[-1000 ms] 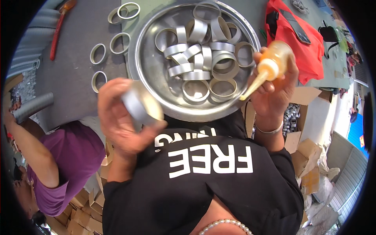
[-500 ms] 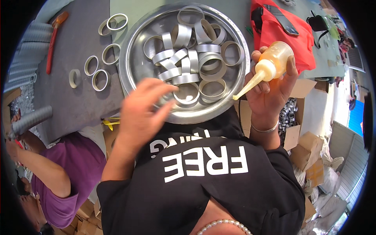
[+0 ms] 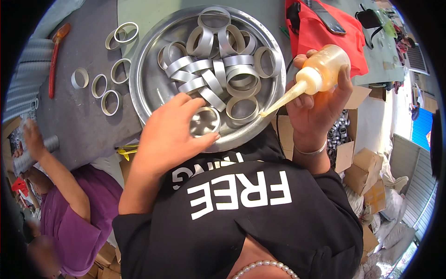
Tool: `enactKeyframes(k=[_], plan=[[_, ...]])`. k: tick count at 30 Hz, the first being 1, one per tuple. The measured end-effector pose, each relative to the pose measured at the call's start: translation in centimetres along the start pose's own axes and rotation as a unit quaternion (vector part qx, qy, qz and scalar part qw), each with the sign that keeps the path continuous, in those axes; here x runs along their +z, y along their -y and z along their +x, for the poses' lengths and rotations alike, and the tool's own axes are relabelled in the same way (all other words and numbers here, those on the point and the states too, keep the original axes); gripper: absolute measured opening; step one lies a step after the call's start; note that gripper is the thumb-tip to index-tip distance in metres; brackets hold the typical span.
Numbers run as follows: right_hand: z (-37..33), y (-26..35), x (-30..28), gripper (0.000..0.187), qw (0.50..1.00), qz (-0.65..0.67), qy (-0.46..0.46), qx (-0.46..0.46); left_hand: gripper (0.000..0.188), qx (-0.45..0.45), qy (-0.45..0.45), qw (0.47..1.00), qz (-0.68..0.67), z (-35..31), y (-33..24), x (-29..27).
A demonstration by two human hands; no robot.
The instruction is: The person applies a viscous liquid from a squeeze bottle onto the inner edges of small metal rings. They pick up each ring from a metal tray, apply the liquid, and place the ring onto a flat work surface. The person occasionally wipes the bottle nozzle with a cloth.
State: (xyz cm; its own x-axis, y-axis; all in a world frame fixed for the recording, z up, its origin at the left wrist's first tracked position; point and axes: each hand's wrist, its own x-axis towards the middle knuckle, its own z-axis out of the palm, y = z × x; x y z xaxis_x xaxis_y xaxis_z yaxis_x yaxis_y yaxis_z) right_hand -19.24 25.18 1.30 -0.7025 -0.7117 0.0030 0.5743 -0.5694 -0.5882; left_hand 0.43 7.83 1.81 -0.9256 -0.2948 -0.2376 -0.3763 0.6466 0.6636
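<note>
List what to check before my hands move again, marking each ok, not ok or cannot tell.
1. Squeeze bottle held: ok, in the right hand.
2. Nozzle pointing toward the metal tray: ok.
3. Left hand firmly gripping the near ring: cannot tell; thumb and fingers spread around it.
4. All silver rings inside the tray: not ok, several sit left of it.
5. Phone outside the tray: ok, on the red bag.
</note>
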Motion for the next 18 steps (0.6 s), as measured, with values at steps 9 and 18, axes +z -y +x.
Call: enactKeyframes(k=[9, 18], plan=[[-1.6, -1.0, 1.0, 0.083, 0.861, -0.316, 0.29, -0.273, 0.062, -0.07, 0.073, 0.579, -0.809, -2.8, 2.3, 2.1], [-2.8, -2.0, 2.5, 0.076, 0.754, -0.452, 0.346, -0.328, 0.055, -0.092, 0.076, 0.607, -0.786, -3.1, 0.7, 2.0]])
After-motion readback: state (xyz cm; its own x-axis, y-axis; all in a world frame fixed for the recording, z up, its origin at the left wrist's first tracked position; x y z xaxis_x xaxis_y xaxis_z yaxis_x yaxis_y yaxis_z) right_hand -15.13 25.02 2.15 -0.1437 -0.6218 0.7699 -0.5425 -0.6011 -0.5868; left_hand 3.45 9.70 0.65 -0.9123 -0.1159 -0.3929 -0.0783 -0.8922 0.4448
